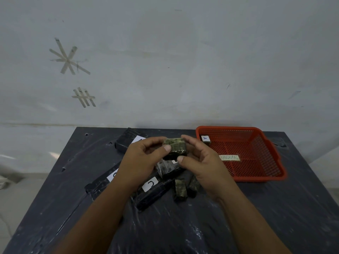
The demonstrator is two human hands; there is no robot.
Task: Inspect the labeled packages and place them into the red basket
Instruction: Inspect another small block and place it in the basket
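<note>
Two forearms reach over the black-wrapped bench; the left hand and right hand both pinch a small greenish package between curled fingers, above a pile of labeled packages. The red basket sits right, holding one package marked A

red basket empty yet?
No: one small package labeled A already lies in the far left corner of the red basket.
</note>
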